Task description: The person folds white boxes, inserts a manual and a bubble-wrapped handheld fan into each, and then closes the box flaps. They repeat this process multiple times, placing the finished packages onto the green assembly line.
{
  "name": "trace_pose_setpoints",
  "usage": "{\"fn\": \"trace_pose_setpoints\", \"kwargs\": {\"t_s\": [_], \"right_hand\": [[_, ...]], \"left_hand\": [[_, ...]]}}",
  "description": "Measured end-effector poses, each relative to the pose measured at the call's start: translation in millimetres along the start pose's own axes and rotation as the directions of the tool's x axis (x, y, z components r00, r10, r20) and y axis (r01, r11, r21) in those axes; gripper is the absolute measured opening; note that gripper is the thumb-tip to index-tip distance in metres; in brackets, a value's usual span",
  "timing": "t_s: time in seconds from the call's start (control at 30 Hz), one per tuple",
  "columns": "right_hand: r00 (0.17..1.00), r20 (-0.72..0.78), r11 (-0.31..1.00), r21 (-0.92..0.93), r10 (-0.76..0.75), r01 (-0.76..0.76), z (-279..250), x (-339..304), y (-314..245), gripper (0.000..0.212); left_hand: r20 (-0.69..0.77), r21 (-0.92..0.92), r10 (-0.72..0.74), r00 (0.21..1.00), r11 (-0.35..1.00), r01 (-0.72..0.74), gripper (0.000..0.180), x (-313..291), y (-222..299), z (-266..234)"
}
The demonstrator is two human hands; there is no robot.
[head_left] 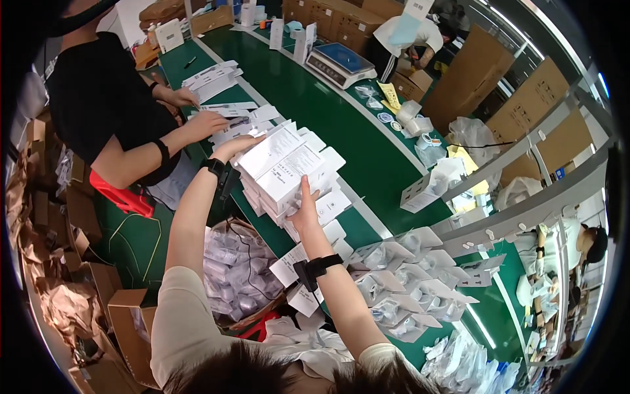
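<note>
A tall stack of flat white cartons [283, 169] with open flaps stands on the green conveyor belt [341, 125]. My left hand [235, 146] presses against the stack's far left side. On the near right side, my right hand [304, 205] clasps it with the thumb up along the cartons. Both wrists carry black bands. Several open white boxes with clear plastic-wrapped parts inside [400, 289] lie on the belt to the right of my right forearm.
A person in a black top [98, 105] handles white cartons [230, 121] farther up the belt. A weighing scale [340, 64] sits across the belt. A bin of clear bagged items [239, 276] is below my arms. Brown cardboard boxes [525, 98] stand at right, crumpled paper at left.
</note>
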State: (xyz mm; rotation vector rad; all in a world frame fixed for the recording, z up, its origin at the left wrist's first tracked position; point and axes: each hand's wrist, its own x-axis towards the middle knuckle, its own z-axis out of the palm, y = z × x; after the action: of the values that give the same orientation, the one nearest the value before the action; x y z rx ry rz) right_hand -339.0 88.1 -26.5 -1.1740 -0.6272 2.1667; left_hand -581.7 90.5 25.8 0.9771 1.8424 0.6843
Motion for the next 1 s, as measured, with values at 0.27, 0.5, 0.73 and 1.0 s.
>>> {"fn": "trace_pose_setpoints", "kwargs": {"t_s": [0.27,0.5,0.73,1.0], "right_hand": [[0.976,0.204,0.997,-0.007,0.073,-0.073,11.8,-28.0,-5.0,0.111],[0.978,0.203,0.997,-0.060,-0.040,0.053,18.9,-82.9,-42.9,0.106],[0.919,0.305,0.942,-0.141,-0.250,0.303,-14.6,-219.7,-65.5,0.104],[0.819,0.387,0.740,-0.374,-0.423,0.559,-135.1,-360.9,-75.8,0.108]], "left_hand": [[-0.208,0.020,0.104,0.973,0.995,-0.102,0.062,47.8,-102.7,-19.8],[-0.248,-0.249,0.254,0.935,0.916,-0.315,0.036,-49.3,-22.2,-6.7],[-0.218,-0.737,0.339,0.915,0.557,-0.382,0.047,-244.0,80.3,61.4],[-0.265,-0.479,0.535,0.803,0.649,-0.591,0.076,-367.2,107.6,182.5]]}}
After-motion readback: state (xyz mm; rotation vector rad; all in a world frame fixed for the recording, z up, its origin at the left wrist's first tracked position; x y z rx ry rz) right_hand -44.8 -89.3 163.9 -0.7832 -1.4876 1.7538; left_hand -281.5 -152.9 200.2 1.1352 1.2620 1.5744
